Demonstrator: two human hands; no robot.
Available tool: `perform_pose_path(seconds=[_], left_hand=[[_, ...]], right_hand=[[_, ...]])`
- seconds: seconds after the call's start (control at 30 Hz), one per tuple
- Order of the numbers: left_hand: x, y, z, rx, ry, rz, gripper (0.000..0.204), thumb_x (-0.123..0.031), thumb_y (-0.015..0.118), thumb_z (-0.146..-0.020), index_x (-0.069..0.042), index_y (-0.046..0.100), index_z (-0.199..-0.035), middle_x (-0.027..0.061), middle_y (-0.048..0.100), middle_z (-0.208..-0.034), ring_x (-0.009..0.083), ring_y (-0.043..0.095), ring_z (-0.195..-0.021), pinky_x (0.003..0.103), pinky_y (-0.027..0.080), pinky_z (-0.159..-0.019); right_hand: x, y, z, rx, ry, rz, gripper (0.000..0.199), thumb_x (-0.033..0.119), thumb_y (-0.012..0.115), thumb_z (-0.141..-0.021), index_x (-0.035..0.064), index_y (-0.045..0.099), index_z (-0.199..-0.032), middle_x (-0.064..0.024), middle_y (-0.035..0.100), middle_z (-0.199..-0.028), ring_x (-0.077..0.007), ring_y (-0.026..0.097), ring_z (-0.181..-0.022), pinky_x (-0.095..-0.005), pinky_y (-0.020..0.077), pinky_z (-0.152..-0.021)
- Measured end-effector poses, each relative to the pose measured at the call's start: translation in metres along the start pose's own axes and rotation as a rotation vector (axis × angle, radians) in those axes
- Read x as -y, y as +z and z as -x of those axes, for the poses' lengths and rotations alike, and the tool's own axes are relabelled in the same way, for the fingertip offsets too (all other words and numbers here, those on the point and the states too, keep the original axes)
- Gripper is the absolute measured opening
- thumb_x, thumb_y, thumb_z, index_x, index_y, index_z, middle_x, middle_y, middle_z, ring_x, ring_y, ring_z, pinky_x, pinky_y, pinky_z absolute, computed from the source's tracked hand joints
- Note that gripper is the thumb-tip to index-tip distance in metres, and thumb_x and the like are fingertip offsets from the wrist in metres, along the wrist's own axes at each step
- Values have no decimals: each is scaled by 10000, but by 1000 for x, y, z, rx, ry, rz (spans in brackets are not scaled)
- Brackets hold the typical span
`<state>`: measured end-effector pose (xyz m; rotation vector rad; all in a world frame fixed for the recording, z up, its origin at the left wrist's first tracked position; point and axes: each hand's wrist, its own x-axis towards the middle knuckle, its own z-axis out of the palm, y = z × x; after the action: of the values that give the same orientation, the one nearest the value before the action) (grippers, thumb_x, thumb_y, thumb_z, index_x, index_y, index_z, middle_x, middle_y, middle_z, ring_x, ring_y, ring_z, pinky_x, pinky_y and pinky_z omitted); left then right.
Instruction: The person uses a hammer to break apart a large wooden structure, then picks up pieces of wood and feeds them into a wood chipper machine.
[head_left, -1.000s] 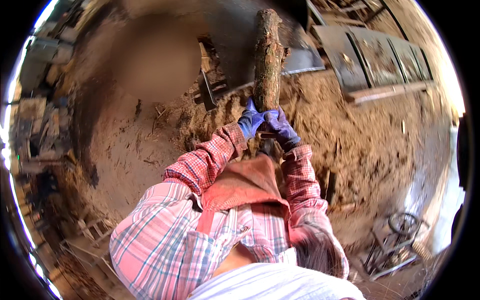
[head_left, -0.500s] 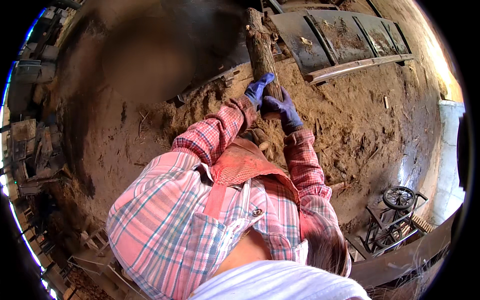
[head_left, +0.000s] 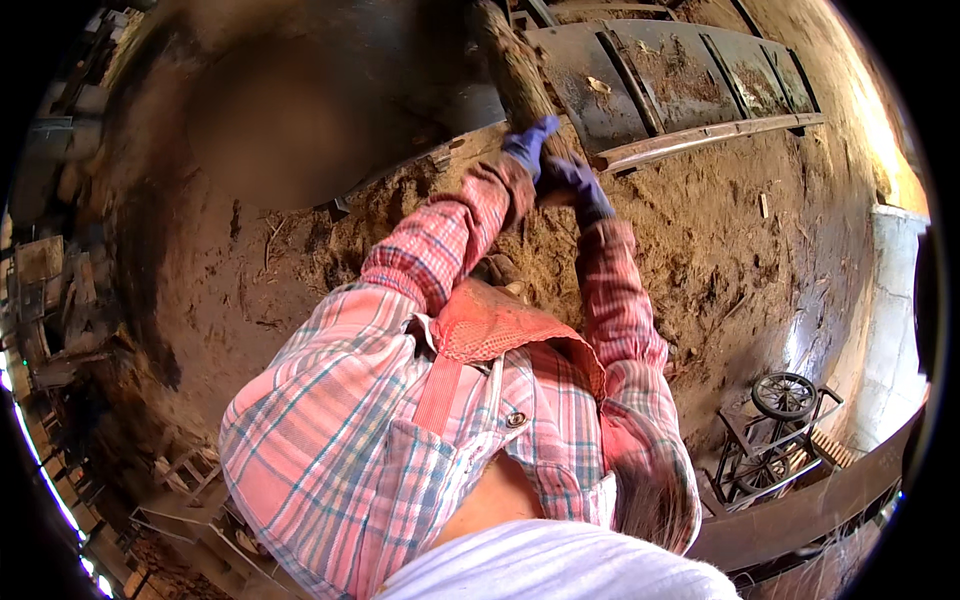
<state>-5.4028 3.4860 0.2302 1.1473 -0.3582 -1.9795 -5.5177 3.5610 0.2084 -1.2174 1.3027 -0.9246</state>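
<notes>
A rough, bark-covered log (head_left: 518, 80) points away from me, its far end running to the upper edge of the view. My left hand (head_left: 530, 147), in a purple-blue glove, is closed around the log's left side near its close end. On the right, my gloved right hand (head_left: 576, 185) grips the close end itself, partly smeared by motion. Both forearms stretch forward in checked red sleeves. Beyond my hands, the log lies beside a dark metal sheet (head_left: 590, 80) with raised ribs. What supports its far end is too dark to make out.
A wooden rail (head_left: 710, 142) edges the ribbed sheet at the far right. Sawdust and bark scraps cover the ground (head_left: 690, 260). A wheeled black metal frame (head_left: 775, 440) stands at the lower right, beside a pale wall (head_left: 890, 320). Stacked wooden pieces (head_left: 45, 290) line the left side.
Both hands have pushed the log farther forward, and its far end now reaches the picture's upper edge. My arms are stretched out more.
</notes>
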Motion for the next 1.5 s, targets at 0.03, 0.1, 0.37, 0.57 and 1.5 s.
perform_pose_path(seconds=[0.03, 0.1, 0.37, 0.57, 1.5], left_hand=[[-11, -11, -27, 11, -148, 16, 515, -389, 756, -669, -28, 624, -1011, 115, 643, -952, 234, 620, -807, 374, 513, -708], [-37, -10, -53, 5, -272, -85, 543, -416, 736, -686, -41, 599, -1054, 123, 639, -936, 255, 622, -777, 388, 519, -688], [-90, 13, -92, 324, 19, -1186, 736, -355, 780, -634, -111, 478, -1259, 119, 601, -1098, 278, 617, -896, 363, 495, -827], [-31, -67, -204, 467, 370, -1376, 834, -438, 790, -585, -87, 465, -1269, 143, 584, -1138, 292, 608, -920, 401, 499, -816], [-99, -52, -81, 406, 37, -608, 666, -463, 769, -657, 63, 609, -1033, 119, 641, -982, 197, 608, -808, 322, 484, -740]], right_hand=[[29, 7, -18, -16, 44, 130, 445, 314, 645, -748, 17, 546, -1063, -55, 637, -998, -170, 591, -883, -328, 438, -826], [52, 7, -45, -72, 155, 375, 454, 355, 665, -709, 30, 579, -1014, -48, 640, -989, -175, 596, -854, -317, 453, -777], [-34, -1, -101, -298, 190, -832, 425, 255, 513, -841, -65, 495, -1120, -192, 600, -1034, -344, 548, -988, -384, 441, -860], [-3, -1, -103, -414, 125, -555, 359, 267, 555, -838, 46, 505, -1116, -168, 569, -1038, -293, 586, -847, -383, 498, -728], [-10, 83, -90, -223, -4, -815, 505, 472, 544, -833, 78, 544, -1149, -58, 587, -1102, -252, 536, -994, -359, 449, -845]])
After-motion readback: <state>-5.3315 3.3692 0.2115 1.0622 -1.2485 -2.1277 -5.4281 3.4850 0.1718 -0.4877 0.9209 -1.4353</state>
